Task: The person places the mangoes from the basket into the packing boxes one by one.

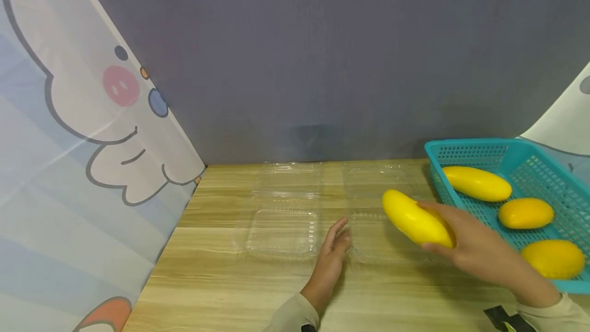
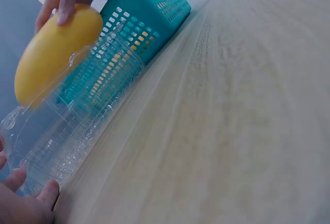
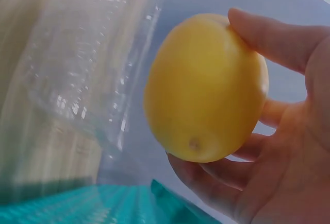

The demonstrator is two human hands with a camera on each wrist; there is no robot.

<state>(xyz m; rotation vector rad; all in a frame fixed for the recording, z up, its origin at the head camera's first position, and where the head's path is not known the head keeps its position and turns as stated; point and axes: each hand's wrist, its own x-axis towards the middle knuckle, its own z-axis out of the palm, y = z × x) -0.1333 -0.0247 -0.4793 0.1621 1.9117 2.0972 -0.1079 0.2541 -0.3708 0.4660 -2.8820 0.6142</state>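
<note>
My right hand (image 1: pixel 475 247) holds a long, smooth yellow fruit (image 1: pixel 415 219), shaped like a mango, thumb on one side and fingers on the other. The fruit is tilted above a clear plastic clamshell box (image 1: pixel 369 255), whose lid (image 1: pixel 375 181) lies folded back toward the wall. In the right wrist view, the fruit's rounded end (image 3: pixel 194 143) with a small brown spot faces the camera. At the left edge of that box is my left hand (image 1: pixel 329 257), its fingers loosely extended. In the left wrist view, its fingertips (image 2: pixel 49 193) are right at the box's wall.
A teal perforated basket (image 1: pixel 475 142) stands at the right, with a long yellow fruit (image 1: pixel 479 183) and two shorter orange-yellow ones, one an oval fruit (image 1: pixel 525 213), inside. A second opened clear box (image 1: pixel 281 232) lies to the left. A grey wall (image 1: pixel 313 65) rises behind the wooden table (image 1: pixel 221 281).
</note>
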